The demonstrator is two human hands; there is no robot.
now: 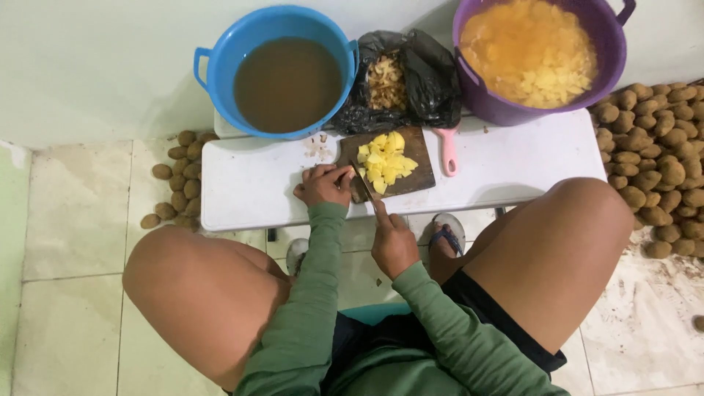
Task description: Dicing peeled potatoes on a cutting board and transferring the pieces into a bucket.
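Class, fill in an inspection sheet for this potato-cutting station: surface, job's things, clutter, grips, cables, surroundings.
Surface: low white table, smeared near the board.
Job's things: dark cutting board with yellow potato cubes; knife.
Clutter: black bag of peelings; blue tub of brown water; purple tub of cut potato.
Grips: left hand rests at the board's edge; right hand holds the knife.
Cables: nothing seen.
Surroundings: tiled floor, unpeeled potatoes in a pile on the right and a smaller pile on the left.

Soft, even, fairly bright light with faint shadows; sharp focus, slight wide-angle bending at edges.
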